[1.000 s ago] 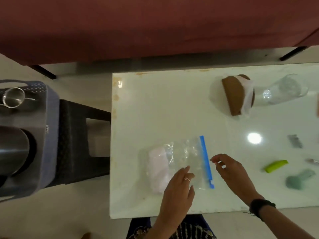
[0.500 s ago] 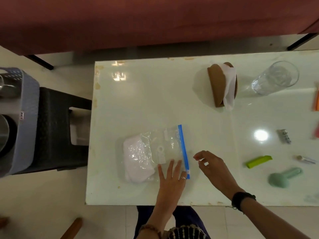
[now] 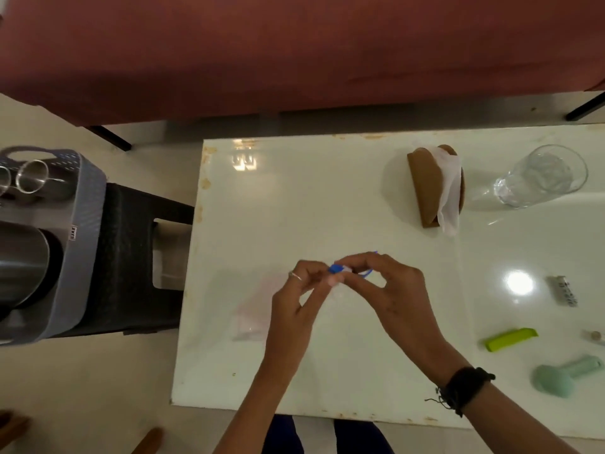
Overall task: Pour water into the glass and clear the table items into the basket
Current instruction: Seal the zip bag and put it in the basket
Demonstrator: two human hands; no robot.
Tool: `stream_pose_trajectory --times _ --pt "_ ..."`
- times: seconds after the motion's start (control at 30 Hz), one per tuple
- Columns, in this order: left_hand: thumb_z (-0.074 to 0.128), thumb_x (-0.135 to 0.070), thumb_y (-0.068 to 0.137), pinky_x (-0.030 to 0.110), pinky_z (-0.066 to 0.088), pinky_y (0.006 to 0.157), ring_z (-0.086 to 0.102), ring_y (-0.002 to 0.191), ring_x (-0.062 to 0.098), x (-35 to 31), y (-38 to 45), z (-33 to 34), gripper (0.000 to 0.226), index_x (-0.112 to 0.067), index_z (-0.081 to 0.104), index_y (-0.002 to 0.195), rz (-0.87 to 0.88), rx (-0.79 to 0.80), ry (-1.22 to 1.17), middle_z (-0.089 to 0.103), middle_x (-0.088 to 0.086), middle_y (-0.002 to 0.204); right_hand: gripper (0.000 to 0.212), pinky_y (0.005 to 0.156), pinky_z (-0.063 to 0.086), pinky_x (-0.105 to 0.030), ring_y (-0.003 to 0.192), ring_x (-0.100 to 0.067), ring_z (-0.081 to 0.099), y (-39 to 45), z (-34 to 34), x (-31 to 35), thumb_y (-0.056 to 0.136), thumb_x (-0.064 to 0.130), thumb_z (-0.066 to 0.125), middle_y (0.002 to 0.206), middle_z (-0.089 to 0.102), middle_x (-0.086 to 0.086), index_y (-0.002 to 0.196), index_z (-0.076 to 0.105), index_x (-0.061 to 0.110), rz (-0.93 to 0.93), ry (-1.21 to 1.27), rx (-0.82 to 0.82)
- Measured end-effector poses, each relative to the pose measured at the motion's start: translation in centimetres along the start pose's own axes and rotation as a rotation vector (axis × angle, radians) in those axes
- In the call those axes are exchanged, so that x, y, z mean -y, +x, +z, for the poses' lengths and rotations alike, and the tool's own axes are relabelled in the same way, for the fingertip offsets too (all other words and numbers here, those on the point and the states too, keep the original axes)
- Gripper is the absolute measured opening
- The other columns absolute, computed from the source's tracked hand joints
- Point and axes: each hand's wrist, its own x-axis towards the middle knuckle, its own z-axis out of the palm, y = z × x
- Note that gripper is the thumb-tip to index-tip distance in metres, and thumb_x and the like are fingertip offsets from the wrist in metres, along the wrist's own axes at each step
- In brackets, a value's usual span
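Both hands meet over the middle of the tabletop (image 3: 262, 198) — the left hand (image 3: 296, 301) and the right hand (image 3: 389, 290) each pinch the blue zip strip of the zip-lock bag (image 3: 337, 269), fingertips clamped on it from either side. The bag hangs below that grip, lifted off the surface; it is clear, thin film, blurred here, with a pale pinkish mass showing faintly at about 8 o'clock from the hands.

It should handle as light, limp and slippery — the film will sag and swing, so the stiffer zip strip looks like the best place to hold, and that is where the fingers are.

The glass (image 3: 540, 175) stands at 2 o'clock, near the napkin holder (image 3: 433, 185). The grey basket (image 3: 83, 244) sits off the tabletop at 9 o'clock on a dark stool (image 3: 137, 257), steel vessels already inside. A green clip (image 3: 510, 338) and a mint-green tool (image 3: 566, 378) lie at 4 o'clock, not yet cleared.
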Motion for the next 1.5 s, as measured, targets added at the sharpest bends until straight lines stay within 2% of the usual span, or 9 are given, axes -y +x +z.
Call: stream_pose_trajectory --times 0.2,0.47,0.67,0.83,0.97,1.1,1.2,1.37,1.5 --pt "0.058 0.001 0.085 0.007 0.046 0.068 0.062 0.07 -0.002 -3.7 3.4 -1.6 0.021 -0.015 0.065 0.074 0.11 -0.119 -0.108 0.068 -0.013 0.07 0.005 0.07 0.036 -0.002 0.079 0.006 0.058 1.7 0.3 4.3 0.081 0.026 0.07 0.085 0.066 0.023 0.078 0.067 0.028 -0.085 -0.003 -0.099" --pt "0.054 -0.008 0.091 0.012 0.051 0.065 0.067 0.063 0.004 -4.9 6.5 -5.9 0.037 -0.036 0.066 0.07 0.181 -0.43 -0.225 0.07 -0.017 0.071 0.015 0.062 0.038 -0.008 0.077 -0.005 0.059 1.1 -1.0 3.7 0.083 0.026 0.067 0.084 0.066 0.017 0.072 0.059 0.034 -0.043 -0.076 -0.096" --pt "0.054 -0.014 0.092 0.014 0.053 0.063 0.067 0.059 0.005 -3.9 6.6 -6.8 0.022 -0.03 0.061 0.078 0.136 -0.464 -0.203 0.071 -0.018 0.072 0.012 0.068 0.04 -0.007 0.079 -0.006 0.059 0.7 -2.7 3.2 0.08 0.024 0.068 0.081 0.066 0.018 0.072 0.061 0.031 -0.013 -0.093 -0.073" --pt "0.054 -0.018 0.092 0.012 0.05 0.054 0.067 0.055 0.006 -3.4 5.7 -6.9 0.02 -0.03 0.062 0.078 0.08 -0.484 -0.215 0.072 -0.017 0.074 0.011 0.083 0.045 -0.024 0.076 -0.001 0.062 0.9 -3.0 3.3 0.079 0.015 0.069 0.076 0.068 0.008 0.072 0.063 0.02 0.08 0.049 -0.03" --pt "0.054 -0.019 0.092 0.013 0.051 0.051 0.066 0.054 0.006 -2.8 4.9 -7.8 0.016 -0.026 0.062 0.08 0.043 -0.48 -0.248 0.072 -0.016 0.073 0.008 0.071 0.047 -0.01 0.072 -0.001 0.063 0.6 -2.5 3.5 0.074 0.023 0.071 0.075 0.068 0.005 0.074 0.064 0.019 0.067 0.148 0.032" --pt "0.055 -0.022 0.091 0.013 0.05 0.048 0.067 0.054 0.005 -2.1 4.6 -9.4 0.016 -0.027 0.064 0.079 -0.069 -0.478 -0.364 0.072 -0.013 0.069 0.033 0.075 0.051 -0.011 0.095 -0.006 0.069 0.8 -0.3 2.3 0.063 0.022 0.074 0.097 0.076 0.004 0.094 0.066 0.023 0.191 0.39 0.23" --pt "0.057 -0.024 0.089 0.017 0.055 0.054 0.07 0.061 0.008 -1.2 4.3 -10.9 0.02 -0.03 0.07 0.076 -0.149 -0.431 -0.433 0.074 -0.008 0.072 0.031 0.08 0.051 -0.018 0.097 -0.012 0.069 1.4 2.1 1.1 0.081 0.0 0.065 0.098 0.075 0.002 0.105 0.063 0.019 0.212 0.194 0.284" --pt "0.041 -0.041 0.095 0.034 0.048 0.091 0.065 0.101 0.003 0.3 3.0 -13.6 0.028 -0.028 0.064 0.105 -0.204 -0.369 -0.353 0.074 -0.008 0.099 0.038 0.067 0.058 -0.026 0.08 -0.017 0.07 2.8 3.9 2.7 0.092 0.001 0.051 0.088 0.074 -0.003 0.101 0.067 0.033 0.182 0.168 0.252" --pt "0.057 -0.024 0.089 0.016 0.047 0.075 0.063 0.097 -0.002 1.0 2.5 -15.4 0.018 -0.027 0.064 0.105 -0.165 -0.43 -0.249 0.069 -0.01 0.105 0.036 0.066 0.058 -0.023 0.078 -0.017 0.071 3.7 6.4 4.5 0.093 0.001 0.049 0.088 0.074 0.0 0.107 0.065 0.03 0.13 0.152 0.259"
